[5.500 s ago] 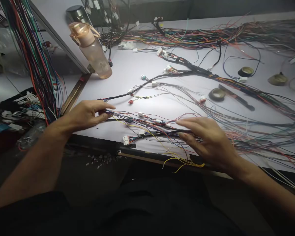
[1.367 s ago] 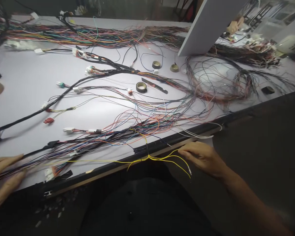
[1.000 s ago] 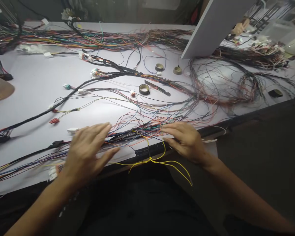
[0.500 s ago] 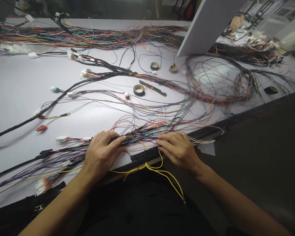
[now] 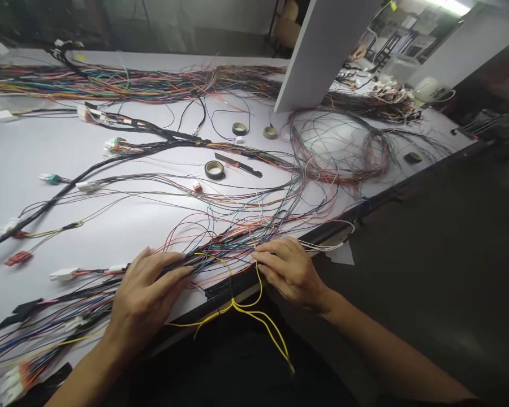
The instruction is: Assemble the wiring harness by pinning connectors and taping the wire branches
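Along the front edge of the table runs a loose bundle of thin coloured wires [image 5: 220, 249]. My left hand [image 5: 150, 285] is closed over the bundle, thumb in front and fingers behind. To its right, my right hand [image 5: 286, 268] pinches at the bundle's near side, fingertips together on a thin wire whose colour is hard to make out. Between the hands, yellow wires [image 5: 261, 316] branch from the bundle and hang over the edge. White wire ends [image 5: 322, 247] stick out beyond my right hand. Left of my left hand, white connectors [image 5: 63, 275] end some wires.
Behind the bundle lie a tape roll [image 5: 214, 169], a dark knife-like blade [image 5: 238, 164] and a taped black harness [image 5: 106, 161]. A large wire coil [image 5: 339, 147] sits to the right, near an upright white panel [image 5: 318, 56]. More wires [image 5: 110, 82] stretch along the back.
The view has swung to the right, so the table's things appear further left and lower. My left hand has slid a little left along the bundle; my right hand stays by it.
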`<state>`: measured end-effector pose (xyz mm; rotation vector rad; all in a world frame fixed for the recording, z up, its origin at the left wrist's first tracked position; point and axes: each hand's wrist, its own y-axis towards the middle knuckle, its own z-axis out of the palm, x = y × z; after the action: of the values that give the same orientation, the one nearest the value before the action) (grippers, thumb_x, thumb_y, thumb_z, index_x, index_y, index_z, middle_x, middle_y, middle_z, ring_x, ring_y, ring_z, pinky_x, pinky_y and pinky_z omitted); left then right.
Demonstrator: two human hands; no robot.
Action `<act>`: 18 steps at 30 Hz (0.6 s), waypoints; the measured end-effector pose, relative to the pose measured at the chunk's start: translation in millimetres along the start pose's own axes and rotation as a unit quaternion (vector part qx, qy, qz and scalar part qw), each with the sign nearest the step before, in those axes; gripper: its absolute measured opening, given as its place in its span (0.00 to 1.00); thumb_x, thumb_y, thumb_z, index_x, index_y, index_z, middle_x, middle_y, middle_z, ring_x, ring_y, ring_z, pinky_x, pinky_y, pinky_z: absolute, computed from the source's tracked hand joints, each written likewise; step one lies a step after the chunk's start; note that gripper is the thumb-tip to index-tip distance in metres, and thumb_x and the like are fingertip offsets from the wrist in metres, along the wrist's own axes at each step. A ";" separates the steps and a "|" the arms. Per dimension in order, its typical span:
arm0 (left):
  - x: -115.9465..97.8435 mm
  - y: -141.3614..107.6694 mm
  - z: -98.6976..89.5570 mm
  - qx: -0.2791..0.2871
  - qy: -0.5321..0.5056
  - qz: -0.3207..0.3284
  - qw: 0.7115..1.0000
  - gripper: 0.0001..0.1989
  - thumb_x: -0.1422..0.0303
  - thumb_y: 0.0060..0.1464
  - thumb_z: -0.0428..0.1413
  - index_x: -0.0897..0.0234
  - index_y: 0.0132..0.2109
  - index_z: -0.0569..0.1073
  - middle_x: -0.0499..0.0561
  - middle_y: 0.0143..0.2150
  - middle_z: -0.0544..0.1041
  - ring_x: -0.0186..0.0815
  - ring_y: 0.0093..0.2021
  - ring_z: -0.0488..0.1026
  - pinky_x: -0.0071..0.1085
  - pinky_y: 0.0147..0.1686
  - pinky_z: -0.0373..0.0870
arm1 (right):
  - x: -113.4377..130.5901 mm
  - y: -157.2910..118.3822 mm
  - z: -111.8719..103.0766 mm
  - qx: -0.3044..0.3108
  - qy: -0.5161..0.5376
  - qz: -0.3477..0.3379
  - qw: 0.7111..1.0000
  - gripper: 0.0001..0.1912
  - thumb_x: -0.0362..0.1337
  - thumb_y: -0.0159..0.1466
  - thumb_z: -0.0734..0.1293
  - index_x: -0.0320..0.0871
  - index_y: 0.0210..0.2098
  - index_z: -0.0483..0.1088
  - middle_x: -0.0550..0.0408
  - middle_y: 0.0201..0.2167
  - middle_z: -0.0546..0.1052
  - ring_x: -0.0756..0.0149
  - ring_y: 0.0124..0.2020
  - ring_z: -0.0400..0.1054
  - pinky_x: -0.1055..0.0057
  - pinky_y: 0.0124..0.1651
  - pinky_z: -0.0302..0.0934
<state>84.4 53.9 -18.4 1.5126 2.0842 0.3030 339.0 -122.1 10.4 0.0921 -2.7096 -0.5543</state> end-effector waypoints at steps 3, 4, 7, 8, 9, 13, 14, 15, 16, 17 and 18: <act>0.5 -1.2 0.6 -0.014 -0.012 0.002 1.000 0.13 0.76 0.52 0.61 0.60 0.44 0.75 0.54 0.45 0.76 0.38 0.44 0.75 0.51 0.57 0.65 | -8.8 6.6 1.7 -0.010 -0.023 0.007 1.000 0.16 0.33 0.68 0.63 0.39 0.54 0.68 0.48 0.52 0.75 0.60 0.53 0.67 0.59 0.54 0.60; 0.5 -1.4 0.7 -0.016 -0.012 0.001 1.000 0.13 0.77 0.52 0.61 0.60 0.45 0.75 0.54 0.45 0.76 0.38 0.44 0.75 0.51 0.57 0.65 | -11.2 6.6 2.7 -0.007 -0.036 0.009 0.999 0.17 0.33 0.68 0.63 0.39 0.55 0.67 0.48 0.53 0.75 0.59 0.55 0.66 0.59 0.55 0.59; 1.0 -1.5 0.9 -0.011 -0.011 -0.003 1.000 0.14 0.77 0.52 0.61 0.59 0.45 0.75 0.53 0.45 0.76 0.38 0.44 0.75 0.51 0.58 0.65 | -13.5 -0.1 5.1 0.015 -0.072 0.013 0.997 0.17 0.35 0.68 0.63 0.39 0.56 0.67 0.49 0.55 0.74 0.58 0.57 0.65 0.57 0.58 0.58; 1.3 -1.6 1.0 -0.008 -0.010 -0.004 1.000 0.13 0.77 0.52 0.61 0.59 0.45 0.75 0.53 0.45 0.76 0.38 0.45 0.75 0.51 0.58 0.65 | -12.5 -4.0 5.4 0.022 -0.080 0.014 0.996 0.17 0.35 0.68 0.63 0.40 0.55 0.68 0.50 0.55 0.74 0.58 0.57 0.64 0.57 0.58 0.58; 1.6 -1.7 1.0 -0.006 -0.009 -0.005 1.000 0.13 0.76 0.52 0.61 0.59 0.45 0.75 0.53 0.45 0.76 0.39 0.45 0.75 0.52 0.58 0.65 | -10.8 -8.4 5.3 0.027 -0.086 0.017 0.996 0.17 0.35 0.68 0.63 0.40 0.55 0.68 0.50 0.56 0.73 0.58 0.58 0.64 0.57 0.58 0.57; 2.1 -1.8 1.5 0.000 -0.005 -0.010 1.000 0.12 0.76 0.53 0.60 0.59 0.45 0.75 0.54 0.45 0.76 0.39 0.45 0.75 0.52 0.57 0.65 | -4.5 -25.4 2.6 0.029 -0.101 0.042 0.994 0.16 0.35 0.68 0.63 0.41 0.54 0.69 0.50 0.59 0.71 0.57 0.61 0.61 0.54 0.60 0.55; 2.1 -1.7 1.5 0.000 -0.006 -0.011 1.000 0.12 0.76 0.53 0.60 0.59 0.44 0.75 0.54 0.45 0.76 0.39 0.45 0.75 0.53 0.57 0.65 | -4.2 -29.1 1.6 0.027 -0.102 0.049 0.993 0.15 0.35 0.68 0.63 0.42 0.54 0.70 0.50 0.59 0.70 0.57 0.61 0.61 0.54 0.60 0.55; 2.0 -1.7 1.5 0.000 -0.008 -0.013 1.000 0.12 0.76 0.53 0.60 0.59 0.44 0.75 0.54 0.45 0.76 0.39 0.45 0.75 0.53 0.57 0.65 | -4.4 -32.6 0.4 0.024 -0.103 0.055 0.993 0.15 0.35 0.67 0.63 0.43 0.53 0.70 0.50 0.59 0.71 0.57 0.61 0.61 0.54 0.60 0.55; 1.9 -1.6 1.4 0.000 -0.009 -0.013 1.000 0.11 0.75 0.53 0.60 0.59 0.44 0.75 0.54 0.46 0.76 0.39 0.45 0.75 0.53 0.58 0.65 | -5.2 -35.8 -0.8 0.020 -0.103 0.060 0.993 0.15 0.35 0.67 0.64 0.43 0.53 0.70 0.50 0.59 0.71 0.57 0.61 0.62 0.54 0.59 0.55; 1.8 -1.5 1.2 0.000 -0.010 -0.014 1.000 0.11 0.75 0.52 0.61 0.59 0.44 0.75 0.54 0.46 0.76 0.40 0.45 0.75 0.53 0.58 0.64 | -6.3 -38.8 -2.1 0.015 -0.104 0.066 0.992 0.15 0.35 0.67 0.64 0.44 0.53 0.70 0.50 0.58 0.72 0.57 0.60 0.62 0.54 0.59 0.56; 1.6 -1.3 1.0 0.000 -0.011 -0.014 1.000 0.11 0.75 0.52 0.61 0.59 0.43 0.75 0.54 0.46 0.75 0.40 0.45 0.75 0.54 0.58 0.64 | -7.7 -41.5 -3.5 0.009 -0.104 0.071 0.992 0.15 0.34 0.67 0.64 0.44 0.52 0.71 0.50 0.57 0.73 0.57 0.59 0.64 0.54 0.59 0.56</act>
<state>83.5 54.9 -20.3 1.4786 2.0856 0.2749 347.0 -160.6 -5.5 -0.1616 -2.8944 -0.5230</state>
